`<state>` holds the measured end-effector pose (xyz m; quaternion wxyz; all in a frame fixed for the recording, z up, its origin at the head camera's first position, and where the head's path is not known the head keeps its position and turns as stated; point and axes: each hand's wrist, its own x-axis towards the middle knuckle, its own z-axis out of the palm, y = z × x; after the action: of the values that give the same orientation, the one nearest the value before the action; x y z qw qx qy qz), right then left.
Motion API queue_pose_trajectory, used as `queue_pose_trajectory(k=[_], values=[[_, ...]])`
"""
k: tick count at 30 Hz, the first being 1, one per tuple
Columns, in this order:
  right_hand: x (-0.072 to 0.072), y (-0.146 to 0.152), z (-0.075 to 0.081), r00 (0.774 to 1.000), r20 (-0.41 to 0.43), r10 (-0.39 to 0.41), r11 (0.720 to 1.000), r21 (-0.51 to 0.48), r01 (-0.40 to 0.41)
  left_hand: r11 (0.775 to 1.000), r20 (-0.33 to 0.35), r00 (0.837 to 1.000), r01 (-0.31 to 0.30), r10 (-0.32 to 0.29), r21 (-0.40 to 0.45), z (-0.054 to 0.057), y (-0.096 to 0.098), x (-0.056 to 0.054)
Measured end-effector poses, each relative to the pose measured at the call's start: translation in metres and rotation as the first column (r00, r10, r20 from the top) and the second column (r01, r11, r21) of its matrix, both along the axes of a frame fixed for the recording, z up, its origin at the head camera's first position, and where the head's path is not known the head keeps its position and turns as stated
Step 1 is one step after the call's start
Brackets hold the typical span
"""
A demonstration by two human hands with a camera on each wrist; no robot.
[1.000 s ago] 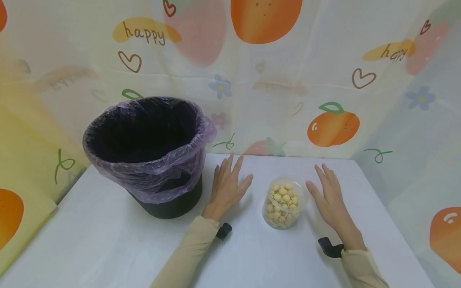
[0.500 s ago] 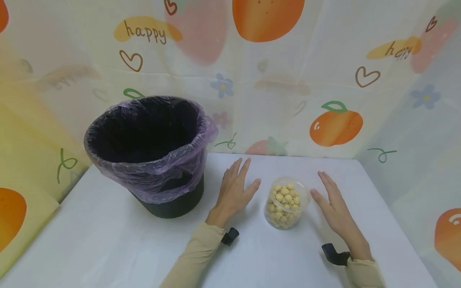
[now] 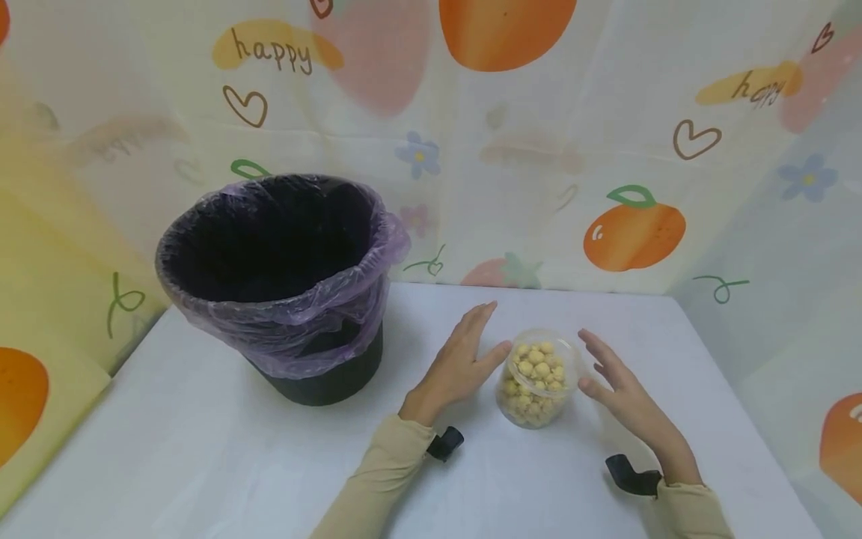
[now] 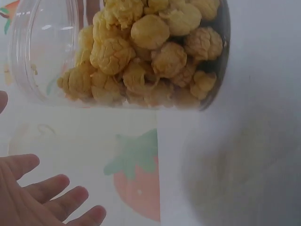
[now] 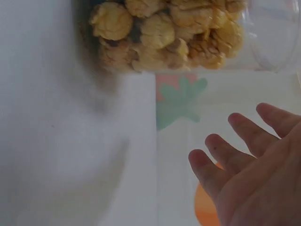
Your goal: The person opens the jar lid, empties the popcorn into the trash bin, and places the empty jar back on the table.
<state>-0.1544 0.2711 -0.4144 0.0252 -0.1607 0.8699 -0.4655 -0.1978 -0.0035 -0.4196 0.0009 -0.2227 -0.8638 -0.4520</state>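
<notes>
A clear plastic jar (image 3: 571,361) stands upright on the white table, partly filled with round yellow popcorn (image 3: 535,364). Whether a clear lid covers its mouth, I cannot tell. My left hand (image 3: 461,363) is at the jar's left, fingers extended, with the thumb tip close to the rim. On the right side, my right hand (image 3: 626,393) faces the jar, its fingers spread and slightly bent. The left wrist view shows the popcorn (image 4: 150,33) through the jar wall, apart from the left hand (image 4: 28,197). A gap separates the right hand (image 5: 263,174) from the jar in the right wrist view.
At the left of the table (image 3: 222,449) stands a black trash bin (image 3: 337,385) with a purple plastic liner (image 3: 303,337) folded over its rim. A fruit-patterned cloth (image 3: 512,135) hangs behind and along the sides. Black wrist mounts (image 3: 631,477) sit on both wrists.
My left hand has moved right, toward the jar. My right hand has shifted slightly and turned inward, its fingers now closer to the jar. The jar stays in place on the table.
</notes>
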Motion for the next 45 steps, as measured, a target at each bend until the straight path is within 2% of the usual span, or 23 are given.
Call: queue_pose_trajectory(k=[5, 10, 13, 16, 23, 30, 39, 45], values=[[-0.001, -0.006, -0.006, 0.998, 0.011, 0.061, 0.997, -0.053, -0.06, 0.996, 0.083, 0.994, 0.065, -0.07, 0.062, 0.0, 0.007, 0.003], [0.0, -0.01, -0.014, 0.994, 0.056, 0.092, 0.991, -0.098, -0.086, 0.988, 0.17, 0.976, 0.123, -0.138, 0.094, 0.006, 0.016, 0.011], [-0.001, -0.014, -0.02, 0.991, 0.075, 0.107, 0.989, -0.108, -0.099, 0.982, 0.191, 0.966, 0.152, -0.171, 0.111, 0.008, 0.02, 0.016], [-0.001, -0.017, -0.026, 0.989, 0.098, 0.11, 0.988, -0.117, -0.099, 0.979, 0.179, 0.965, 0.177, -0.193, 0.101, 0.008, 0.023, 0.02], [-0.002, -0.023, -0.034, 0.988, 0.118, 0.1, 0.989, -0.121, -0.086, 0.974, 0.139, 0.967, 0.199, -0.213, 0.11, 0.002, 0.025, 0.02], [-0.002, -0.026, -0.038, 0.988, 0.13, 0.084, 0.991, -0.113, -0.07, 0.978, 0.081, 0.976, 0.195, -0.2, 0.068, 0.003, 0.024, 0.019], [-0.002, -0.027, -0.041, 0.986, 0.107, 0.129, 0.988, -0.101, -0.118, 0.965, 0.1, 0.96, 0.257, -0.261, 0.051, 0.004, 0.024, 0.017], [-0.003, -0.028, -0.042, 0.983, 0.112, 0.145, 0.984, -0.122, -0.132, 0.962, 0.103, 0.958, 0.262, -0.268, 0.071, 0.002, 0.022, 0.017]])
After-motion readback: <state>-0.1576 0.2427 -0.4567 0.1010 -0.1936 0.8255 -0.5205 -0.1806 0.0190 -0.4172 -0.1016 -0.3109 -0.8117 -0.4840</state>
